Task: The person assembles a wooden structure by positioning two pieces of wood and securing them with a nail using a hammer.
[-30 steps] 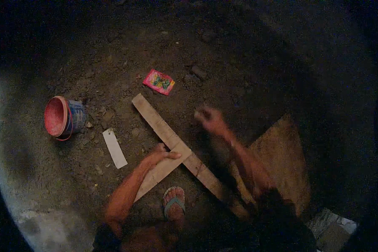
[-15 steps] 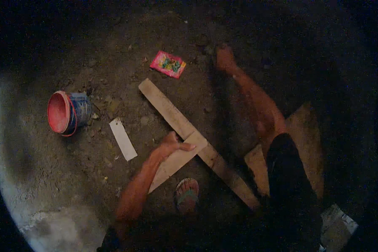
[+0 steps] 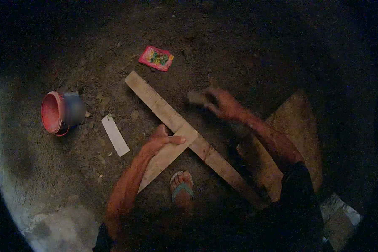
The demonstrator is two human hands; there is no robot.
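My left hand (image 3: 166,138) is closed on the end of a short wooden board (image 3: 158,163), thumb on its top face. That end lies across a long wooden plank (image 3: 164,110), which runs slantwise from far left to near right; the two form a T-like joint. Off to the right of the plank and raised above the ground, my right hand (image 3: 226,105) has its fingers curled round a small brownish block (image 3: 196,98). Motion blurs the block, so its kind is unclear. My sandalled foot (image 3: 182,186) shows below the boards.
A red-and-blue bucket (image 3: 73,110) lies on its side at the left. Near it is a white strip (image 3: 115,135) with a hole. A pink packet (image 3: 156,58) lies beyond the plank. On the right is a brown sheet (image 3: 299,130), with a crumpled silvery piece (image 3: 339,214) nearer me.
My right hand has come back from the far right toward the plank, the brownish block now visible in it. My left hand keeps its grip on the board. The whole view has shifted slightly.
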